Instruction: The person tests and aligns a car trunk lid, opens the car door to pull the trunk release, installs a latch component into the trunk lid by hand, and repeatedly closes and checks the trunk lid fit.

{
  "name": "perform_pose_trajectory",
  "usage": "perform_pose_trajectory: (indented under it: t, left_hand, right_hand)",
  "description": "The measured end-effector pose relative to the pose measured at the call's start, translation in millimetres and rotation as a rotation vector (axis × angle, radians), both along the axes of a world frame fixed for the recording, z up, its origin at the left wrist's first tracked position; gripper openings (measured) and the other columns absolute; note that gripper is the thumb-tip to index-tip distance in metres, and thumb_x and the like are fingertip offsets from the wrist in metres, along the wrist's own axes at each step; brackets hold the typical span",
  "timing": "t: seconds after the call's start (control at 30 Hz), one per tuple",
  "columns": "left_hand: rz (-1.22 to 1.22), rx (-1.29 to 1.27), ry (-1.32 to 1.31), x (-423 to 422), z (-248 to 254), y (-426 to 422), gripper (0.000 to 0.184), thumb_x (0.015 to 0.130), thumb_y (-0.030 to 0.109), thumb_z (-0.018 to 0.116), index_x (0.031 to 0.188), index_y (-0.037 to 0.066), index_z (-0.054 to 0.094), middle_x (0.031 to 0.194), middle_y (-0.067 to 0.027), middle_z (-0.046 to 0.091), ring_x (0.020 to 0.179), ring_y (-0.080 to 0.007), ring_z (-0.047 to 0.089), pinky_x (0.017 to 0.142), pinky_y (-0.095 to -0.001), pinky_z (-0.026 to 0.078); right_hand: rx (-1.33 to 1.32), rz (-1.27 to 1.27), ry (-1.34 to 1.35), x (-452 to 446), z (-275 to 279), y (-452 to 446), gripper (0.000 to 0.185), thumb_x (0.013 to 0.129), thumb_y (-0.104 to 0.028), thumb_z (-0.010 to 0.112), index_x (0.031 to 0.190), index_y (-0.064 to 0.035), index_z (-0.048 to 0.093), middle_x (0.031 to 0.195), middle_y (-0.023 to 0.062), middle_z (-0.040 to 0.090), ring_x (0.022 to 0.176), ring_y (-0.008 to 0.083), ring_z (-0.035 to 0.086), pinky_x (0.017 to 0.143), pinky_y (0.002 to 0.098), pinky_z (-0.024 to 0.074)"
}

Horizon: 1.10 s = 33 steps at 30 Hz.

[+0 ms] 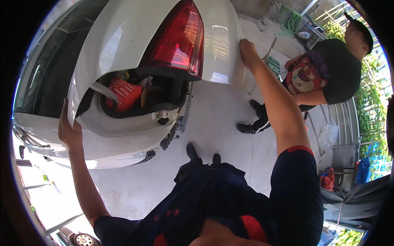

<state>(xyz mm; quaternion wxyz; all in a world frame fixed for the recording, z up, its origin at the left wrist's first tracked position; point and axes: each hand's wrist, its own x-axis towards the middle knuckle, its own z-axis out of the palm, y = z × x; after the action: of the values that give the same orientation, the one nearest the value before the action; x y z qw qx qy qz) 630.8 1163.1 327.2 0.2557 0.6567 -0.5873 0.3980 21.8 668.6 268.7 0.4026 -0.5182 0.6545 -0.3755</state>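
Note:
A white trunk lid (pixel 111 45) with a large red tail light (pixel 180 39) stands raised over the rear of a white car (pixel 119 139). My left hand (pixel 70 132) grips the lid's edge on the left, thumb on the near side and fingers partly hidden. At the far right edge of the lid, my right hand (pixel 248 53) is closed around the rim, its fingertips out of sight. Beneath the lid, the open trunk shows a red bag (pixel 124 95) with printed characters and a brown carton piece (pixel 147 96). A pale curved hinge arm (pixel 102 89) crosses the opening.
Dark brackets (pixel 172 137) stick out at the car's exposed rear end. A person (pixel 328 74) in a black shirt and cap stands to the right. Behind are a green hose (pixel 289 20) and a green crate (pixel 273 64). A grey cover (pixel 357 201) hangs at lower right.

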Motion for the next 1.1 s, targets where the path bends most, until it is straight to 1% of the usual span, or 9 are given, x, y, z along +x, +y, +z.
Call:
perform_pose_trajectory:
  t: [0.2,0.3,0.37,0.47,0.6,0.7,0.83,1.03,1.1]
  left_hand:
    - [-0.094,0.196,0.132,-47,17,6,0.071,0.113,0.056,0.037,0.154,0.000,0.055,0.152,-0.0188,0.064,0.137,-0.0422,0.064,0.113,-0.0530,0.055]
    - [-0.105,0.532,0.211,-87,55,6,0.081,0.108,0.064,0.039,0.163,0.005,0.045,0.161,-0.0226,0.054,0.145,-0.0471,0.056,0.120,-0.0629,0.045]
    - [-0.093,0.714,0.291,-147,89,-21,0.077,0.100,0.042,0.064,0.166,0.007,0.042,0.168,-0.0212,0.047,0.151,-0.0475,0.049,0.122,-0.0643,0.041]
    - [-0.072,0.912,0.415,-213,109,-80,0.086,0.095,0.031,0.069,0.169,0.005,0.035,0.172,-0.0265,0.037,0.160,-0.0472,0.034,0.125,-0.0640,0.036]
    - [0.181,0.900,0.543,-305,81,-189,0.093,0.102,0.045,0.059,0.169,-0.007,0.022,0.176,-0.0319,0.021,0.166,-0.0440,0.016,0.134,-0.0524,0.018]
    - [0.250,0.786,0.421,-374,50,-293,0.097,0.098,0.048,0.066,0.168,-0.006,0.025,0.176,-0.0325,0.019,0.165,-0.0483,0.015,0.135,-0.0583,0.012]
    - [0.155,0.783,0.271,-381,5,-389,0.083,0.098,0.033,0.066,0.168,0.003,0.033,0.176,-0.0247,0.026,0.165,-0.0424,0.023,0.134,-0.0576,0.018]
    - [0.224,0.662,0.231,-375,-53,-408,0.063,0.103,0.016,0.057,0.164,0.005,0.045,0.175,-0.0169,0.035,0.162,-0.0403,0.032,0.133,-0.0561,0.024]
    - [0.232,0.641,0.237,-384,-50,-411,0.061,0.102,0.017,0.057,0.161,0.006,0.048,0.174,-0.0159,0.038,0.161,-0.0400,0.035,0.133,-0.0560,0.026]
  right_hand:
    - [0.227,-0.035,-0.091,32,53,101,0.071,0.109,-0.047,0.031,0.145,0.0089,0.059,0.130,0.0275,0.070,0.114,0.0360,0.071,0.095,0.0484,0.0567]
    - [0.095,-0.026,-0.276,25,-56,73,0.071,0.110,-0.045,0.033,0.127,0.0136,0.067,0.117,0.0272,0.074,0.103,0.0342,0.074,0.091,0.0465,0.0567]
    - [0.269,0.039,-0.290,26,-98,75,0.070,0.110,-0.047,0.033,0.124,0.0116,0.068,0.118,0.0257,0.074,0.106,0.0330,0.073,0.093,0.0428,0.0566]
    - [0.317,-0.013,-0.266,44,-174,76,0.071,0.111,-0.050,0.033,0.127,0.0099,0.067,0.120,0.0228,0.074,0.108,0.0321,0.072,0.095,0.0421,0.0551]
    - [0.488,0.066,-0.505,51,-332,58,0.058,0.111,-0.055,0.033,0.109,-0.0071,0.065,0.086,0.0060,0.067,0.064,0.0182,0.059,0.054,0.0358,0.0437]
    - [0.554,0.183,-0.516,64,-348,55,0.056,0.111,-0.057,0.034,0.100,-0.0091,0.061,0.078,0.0040,0.063,0.059,0.0169,0.056,0.052,0.0325,0.0408]
    - [1.144,0.347,-0.394,69,-386,-10,0.051,0.112,-0.053,0.036,0.112,-0.0079,0.059,0.082,0.0080,0.063,0.066,0.0217,0.059,0.059,0.0397,0.0460]
    - [0.901,0.100,-0.446,140,-380,-220,0.063,0.104,-0.060,0.043,0.148,-0.0153,0.050,0.127,0.0084,0.062,0.109,0.0285,0.061,0.108,0.0547,0.0425]
    - [0.881,0.154,-0.510,161,-350,-262,0.067,0.104,-0.058,0.043,0.158,-0.0175,0.047,0.138,0.0125,0.061,0.115,0.0317,0.062,0.107,0.0560,0.0458]
